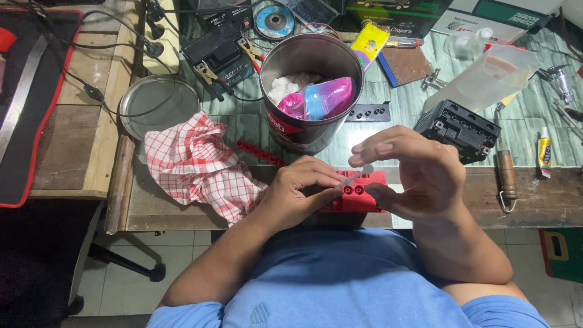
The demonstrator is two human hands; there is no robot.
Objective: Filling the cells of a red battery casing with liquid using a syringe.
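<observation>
1. Left hand [297, 197] clamps the red block [358, 193] at the near edge of the surface [425, 130], fingers closed on it.
2. Right hand [413, 176] pinches a small white tube [358, 176], tip over the block's holes.
3. Step in hand looks like seating the tube; that needs steady alignment.
4. Metal can [310, 91] far, checked cloth [194, 164] left.
</observation>
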